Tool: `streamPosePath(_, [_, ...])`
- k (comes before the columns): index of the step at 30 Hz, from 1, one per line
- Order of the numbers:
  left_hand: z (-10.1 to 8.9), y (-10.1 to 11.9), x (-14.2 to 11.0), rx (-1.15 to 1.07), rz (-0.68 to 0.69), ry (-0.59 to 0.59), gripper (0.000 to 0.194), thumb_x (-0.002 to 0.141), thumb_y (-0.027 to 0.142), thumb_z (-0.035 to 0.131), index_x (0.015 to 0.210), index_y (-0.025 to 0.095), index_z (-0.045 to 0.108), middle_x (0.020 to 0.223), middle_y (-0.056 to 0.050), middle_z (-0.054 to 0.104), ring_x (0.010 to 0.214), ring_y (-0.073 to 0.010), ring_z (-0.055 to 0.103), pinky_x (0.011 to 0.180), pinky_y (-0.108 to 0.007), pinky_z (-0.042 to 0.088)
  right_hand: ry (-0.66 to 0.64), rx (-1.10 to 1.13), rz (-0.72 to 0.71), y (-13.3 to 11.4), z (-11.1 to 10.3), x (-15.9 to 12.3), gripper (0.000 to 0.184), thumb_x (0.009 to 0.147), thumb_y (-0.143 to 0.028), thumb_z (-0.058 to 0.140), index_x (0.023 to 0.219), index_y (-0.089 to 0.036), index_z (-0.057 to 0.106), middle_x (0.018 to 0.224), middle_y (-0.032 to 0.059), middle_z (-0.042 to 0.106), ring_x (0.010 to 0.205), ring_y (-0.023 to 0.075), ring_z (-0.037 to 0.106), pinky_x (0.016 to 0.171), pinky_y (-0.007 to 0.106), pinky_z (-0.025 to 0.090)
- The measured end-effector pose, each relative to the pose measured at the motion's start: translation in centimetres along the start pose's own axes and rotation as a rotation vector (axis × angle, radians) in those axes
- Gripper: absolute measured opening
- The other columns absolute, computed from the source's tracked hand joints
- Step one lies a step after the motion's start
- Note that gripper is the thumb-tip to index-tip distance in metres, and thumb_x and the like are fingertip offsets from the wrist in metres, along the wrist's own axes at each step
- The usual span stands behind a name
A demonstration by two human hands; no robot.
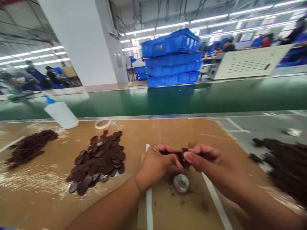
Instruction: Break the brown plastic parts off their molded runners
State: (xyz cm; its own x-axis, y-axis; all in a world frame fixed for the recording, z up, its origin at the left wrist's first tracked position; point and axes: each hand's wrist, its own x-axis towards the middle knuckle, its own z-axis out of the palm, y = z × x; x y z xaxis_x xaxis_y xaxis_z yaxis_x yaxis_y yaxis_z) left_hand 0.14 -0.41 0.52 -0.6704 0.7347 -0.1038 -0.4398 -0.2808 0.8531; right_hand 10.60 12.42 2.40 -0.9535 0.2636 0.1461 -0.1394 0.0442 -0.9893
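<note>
Piece of dark material (181,160) is being held above the brown board (136,137). The left hand (157,162) is pinching it with thumb and finger nearly together, and the right hand (206,160) is also gripping it by the fingertips from the other side. Just below the hands in view, a shiny round object (181,183) is showing. Farther left, a heap of brown discs (99,159) is lying on the board.

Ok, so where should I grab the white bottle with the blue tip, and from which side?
Probably around the broad body of the white bottle, coming from the near side, since that face is exposed; the narrow, tapering blue tip offers less to hold.
</note>
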Motion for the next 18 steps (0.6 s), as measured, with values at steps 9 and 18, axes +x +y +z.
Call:
streamPosePath(9, [-0.19, 0.34, -0.22, 0.069, -0.006, -0.095, 0.025, 0.063, 0.031, 0.091, 0.068, 0.017, 0.070, 0.056, 0.002, 0.069, 0.054, -0.0131, 0.065, 0.060, -0.024, 0.053, -0.063, 0.236, 0.053, -0.81, 0.87, 0.35, 0.039, 0.079, -0.048, 0.080, 0.067, -0.019, 0.057, 0.072, 0.0042, 0.072, 0.063, 0.0128, 0.057, 0.059, 0.028, 0.044])
streamPosePath(18, [-0.40, 0.32, -0.21, 0.038, -0.017, -0.100, 0.022, 0.064, 0.030, 0.091, 0.070, 0.019, 0.073, 0.052, 0.003, 0.067, 0.054, -0.0145, 0.066, 0.059, -0.024, 0.055, -0.056, 0.182, 0.043, -0.67, 0.77, 0.48, 0.041, 0.079, -0.051, 0.078, 0.068, -0.018, 0.058, 0.070, 0.0050, 0.070, 0.062, 0.0133, 0.056, 0.059, 0.028, 0.042])
